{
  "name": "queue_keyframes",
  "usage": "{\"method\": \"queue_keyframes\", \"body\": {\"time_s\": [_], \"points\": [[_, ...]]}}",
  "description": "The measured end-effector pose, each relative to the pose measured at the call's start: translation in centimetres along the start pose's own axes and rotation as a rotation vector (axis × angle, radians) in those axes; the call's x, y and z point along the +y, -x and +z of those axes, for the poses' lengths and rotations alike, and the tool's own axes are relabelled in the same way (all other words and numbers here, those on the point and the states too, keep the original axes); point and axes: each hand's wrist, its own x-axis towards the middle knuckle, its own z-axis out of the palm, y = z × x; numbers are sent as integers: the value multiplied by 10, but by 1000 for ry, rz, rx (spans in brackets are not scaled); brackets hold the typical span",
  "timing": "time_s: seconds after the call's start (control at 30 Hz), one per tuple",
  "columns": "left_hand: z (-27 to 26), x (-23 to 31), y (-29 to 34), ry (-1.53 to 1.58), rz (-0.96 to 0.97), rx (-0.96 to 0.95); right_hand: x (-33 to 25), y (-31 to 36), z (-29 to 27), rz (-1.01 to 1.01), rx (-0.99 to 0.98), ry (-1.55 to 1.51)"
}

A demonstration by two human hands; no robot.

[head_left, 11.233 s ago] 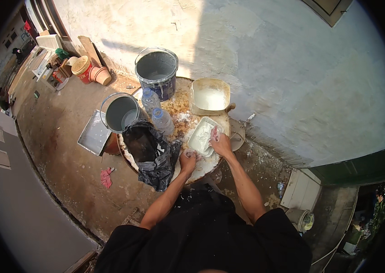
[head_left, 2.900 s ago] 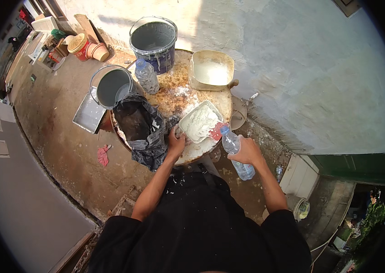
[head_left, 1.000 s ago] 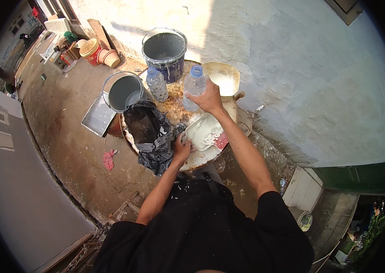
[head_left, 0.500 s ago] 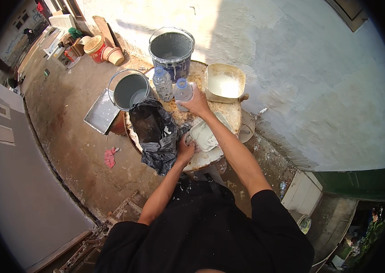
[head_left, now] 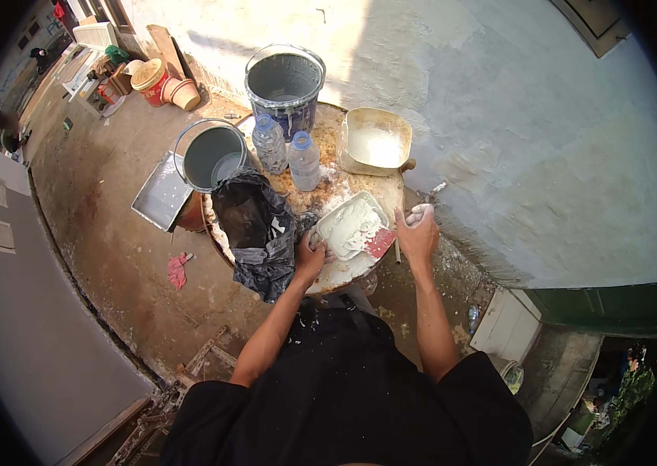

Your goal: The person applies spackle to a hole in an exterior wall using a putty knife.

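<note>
A shallow white plastic tray [head_left: 334,247] of white putty-like paste lies near the front of a round, rusty, paste-spattered tabletop [head_left: 321,203]. My left hand [head_left: 311,259] grips the tray's left edge, fingers closed and partly hidden. A red flat scraper [head_left: 379,242] rests at the tray's right corner. Just right of the tray is my right hand [head_left: 419,237], fingers curled, with white on the fingertips. Whatever it holds, if anything, cannot be made out. A clear water bottle [head_left: 304,163] with a blue cap stands behind the tray, beside another clear bottle [head_left: 269,146].
A black plastic bag [head_left: 266,264] slumps left of the tray. Dark buckets [head_left: 286,78] [head_left: 213,159] stand behind and left. A cream cut-open container [head_left: 375,144] sits at the back right, close to the plastered wall [head_left: 515,155]. A pink cloth [head_left: 178,270] lies on the floor.
My right hand has let go of the capped bottle, which stands upright, and moved nearer and right, beside the tray. The red scraper now shows. My left hand stays at the tray.
</note>
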Motion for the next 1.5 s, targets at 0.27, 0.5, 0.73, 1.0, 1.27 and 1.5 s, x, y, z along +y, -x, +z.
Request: {"method": "queue_keyframes", "body": {"time_s": [0.27, 0.5, 0.73, 1.0, 1.27, 1.5], "points": [[0, -3, -5, 17, -11, -10, 56, 44, 46, 558, -602, -614], [3, -2, -3, 5, 23, 14, 49, 35, 53, 414, -471, -493], [0, -7, -8, 4, 4, 12, 45, 33, 69, 343, -486, -659], [2, -4, -7, -14, 24, 17, 57, 45, 68, 285, -491, -641], [0, -8, -13, -6, 23, 27, 60, 20, 81, 202, -452, -671], [2, -7, -11, -53, 72, 9, 78, 20, 96, 191, -608, -595]]}}
